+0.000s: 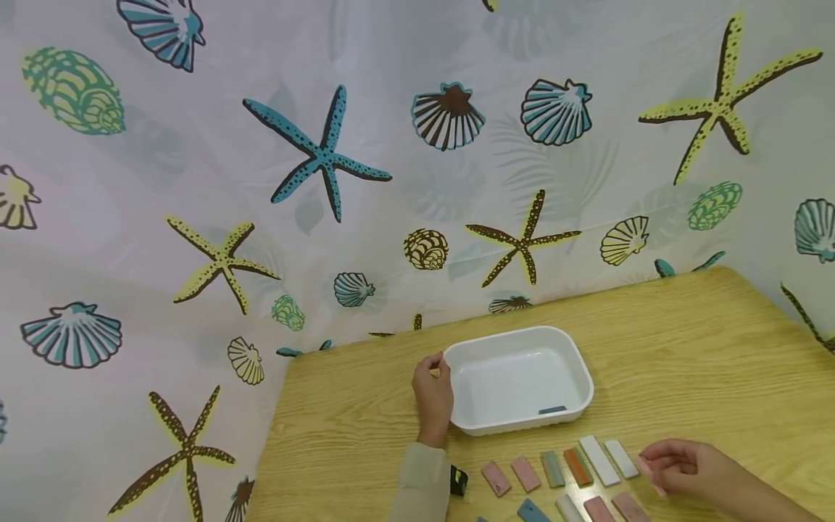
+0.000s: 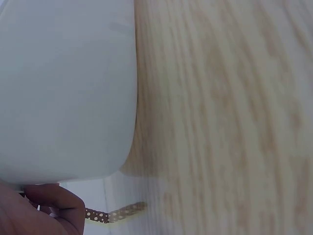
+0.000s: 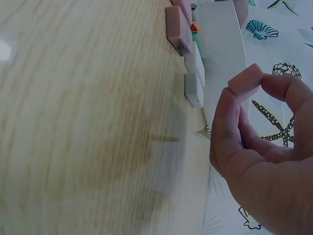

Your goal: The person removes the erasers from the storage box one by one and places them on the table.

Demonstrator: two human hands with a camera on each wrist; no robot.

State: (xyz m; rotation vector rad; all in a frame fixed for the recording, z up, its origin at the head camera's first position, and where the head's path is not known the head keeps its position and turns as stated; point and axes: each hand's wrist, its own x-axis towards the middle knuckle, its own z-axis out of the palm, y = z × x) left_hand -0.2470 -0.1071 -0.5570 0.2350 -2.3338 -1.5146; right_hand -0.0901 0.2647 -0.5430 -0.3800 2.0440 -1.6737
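My left hand (image 1: 433, 399) pinches the left rim of a white plastic tub (image 1: 522, 420), fingers curled over its edge. In the left wrist view the tub's smooth outer wall (image 2: 68, 98) fills the left side, with the curled fingers (image 2: 58, 200) below it. One dark grey-blue block (image 1: 552, 410) lies inside the tub near its front right. A small pink rectangular block (image 3: 247, 81) is pinched between the thumb and fingertips of my right hand (image 1: 681, 467), right of the rows of blocks and above the table.
Several flat blocks lie in rows before the tub, among them a long white one (image 1: 599, 460), an orange one (image 1: 578, 467), a green one (image 1: 552, 469) and a blue one (image 1: 533, 511). A shell-and-starfish curtain (image 1: 404, 181) hangs behind the wooden table (image 1: 346, 420).
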